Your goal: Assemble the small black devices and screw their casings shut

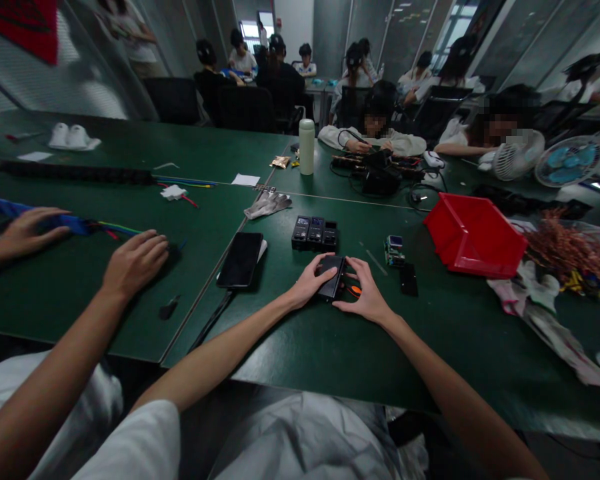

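Note:
Between my two hands sits a black rectangular case (331,279) on the green table. My left hand (309,283) grips its left side, thumb lying on top. My right hand (366,291) is curved around the right side, fingers apart, close to the case's edge; contact there is hard to make out. Something with orange handles (354,291) shows partly under my right hand. Just behind stand several black modules in a row (315,233). To the right lie a small green circuit board assembly (394,251) and a flat black plate (409,279).
A phone (241,260) with a cable and a grey glove (268,205) lie left. A pale bottle (307,147) stands behind. At right are a red bin (475,235), copper wires (570,247) and gloves. A neighbour's hands (135,263) work at left; people sit opposite.

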A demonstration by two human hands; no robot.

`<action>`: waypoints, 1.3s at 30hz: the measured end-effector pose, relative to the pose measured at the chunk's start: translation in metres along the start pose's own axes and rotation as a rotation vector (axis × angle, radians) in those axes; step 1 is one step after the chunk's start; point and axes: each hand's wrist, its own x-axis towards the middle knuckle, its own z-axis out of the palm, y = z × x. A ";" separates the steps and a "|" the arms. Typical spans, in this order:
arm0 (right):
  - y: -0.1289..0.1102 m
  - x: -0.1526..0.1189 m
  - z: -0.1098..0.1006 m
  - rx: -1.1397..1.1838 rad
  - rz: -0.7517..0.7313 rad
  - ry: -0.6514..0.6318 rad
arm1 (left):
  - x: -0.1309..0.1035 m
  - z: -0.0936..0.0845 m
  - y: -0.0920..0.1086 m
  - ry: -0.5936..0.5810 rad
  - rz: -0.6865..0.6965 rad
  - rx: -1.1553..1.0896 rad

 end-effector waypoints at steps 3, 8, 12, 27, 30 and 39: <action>0.000 0.000 0.000 -0.006 -0.015 0.002 | -0.001 -0.001 0.002 -0.054 -0.029 -0.051; -0.002 -0.001 -0.004 -0.035 -0.011 -0.008 | -0.001 -0.003 0.007 -0.109 -0.023 -0.037; -0.002 -0.001 -0.005 -0.054 -0.013 -0.026 | -0.001 -0.002 0.008 -0.096 -0.022 -0.010; 0.000 0.000 -0.008 -0.050 -0.001 -0.017 | 0.001 -0.004 0.004 -0.034 -0.037 -0.075; 0.004 0.002 -0.012 -0.147 0.035 0.045 | 0.002 -0.004 0.005 -0.010 -0.048 -0.147; 0.023 0.000 -0.020 -0.459 0.130 -0.003 | 0.003 -0.007 0.003 0.090 0.102 -0.070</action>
